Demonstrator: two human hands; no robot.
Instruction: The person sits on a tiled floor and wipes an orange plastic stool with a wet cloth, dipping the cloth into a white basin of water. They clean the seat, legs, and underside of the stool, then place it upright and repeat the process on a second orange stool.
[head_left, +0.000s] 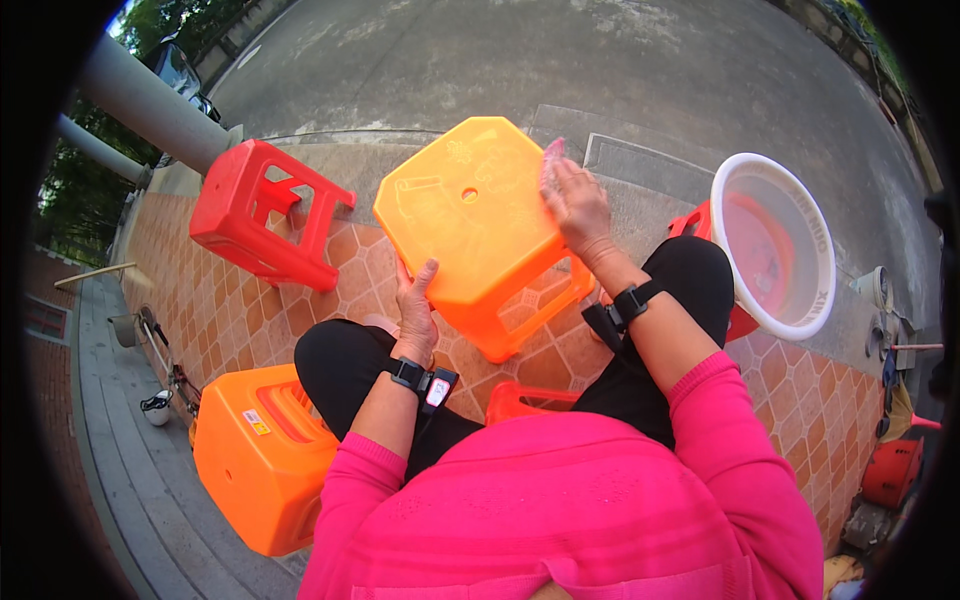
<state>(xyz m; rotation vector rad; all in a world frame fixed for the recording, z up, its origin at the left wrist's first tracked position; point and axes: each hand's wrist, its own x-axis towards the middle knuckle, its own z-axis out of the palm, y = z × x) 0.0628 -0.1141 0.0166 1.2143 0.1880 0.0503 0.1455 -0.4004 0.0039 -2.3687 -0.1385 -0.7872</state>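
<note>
An orange plastic stool (480, 217) stands between my knees, its octagonal seat facing up with a small hole in the middle. At the seat's near left corner, my left hand (417, 304) grips the edge, thumb on top and fingers over the side. My right hand (576, 199) presses a pink cloth (552, 161) against the far right edge of the seat. Part of the cloth is hidden under the fingers.
A red plastic stool (262, 214) stands to the left, and more orange stools (259, 457) are by my left knee. On my right, a white plastic basin (821, 225) holding water rests on a red stool (694, 219). A pillar (154, 101) rises at the far left.
</note>
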